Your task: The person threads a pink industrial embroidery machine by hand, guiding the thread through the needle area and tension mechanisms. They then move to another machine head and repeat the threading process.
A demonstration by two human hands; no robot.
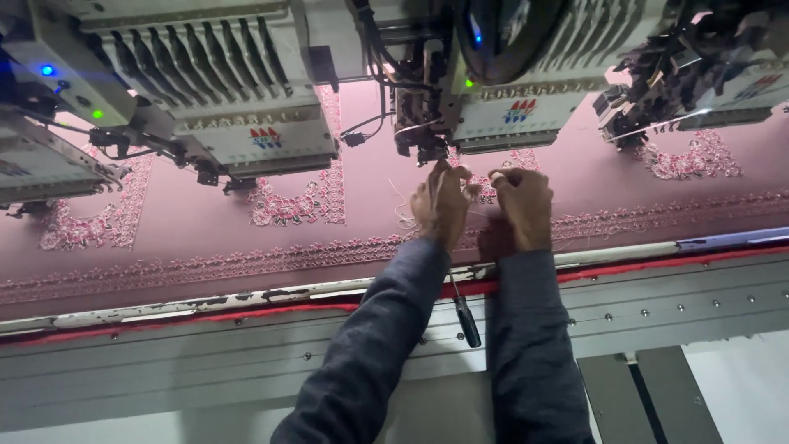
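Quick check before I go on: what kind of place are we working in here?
Most likely an embroidery workshop or textile factory. A row of embroidery machine heads hangs over a long maroon fabric stitched with pale floral motifs, and both hands work at thread under one head.

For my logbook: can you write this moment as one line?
left hand: pinching pale thread | right hand: closed, on maroon fabric | both under embroidery machine head | screwdriver: lying on frame rail

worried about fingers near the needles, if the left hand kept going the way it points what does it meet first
Most likely the needle assembly of the embroidery head just beyond the left hand; the fingertips sit close beneath it over the maroon fabric, though depth is unclear.
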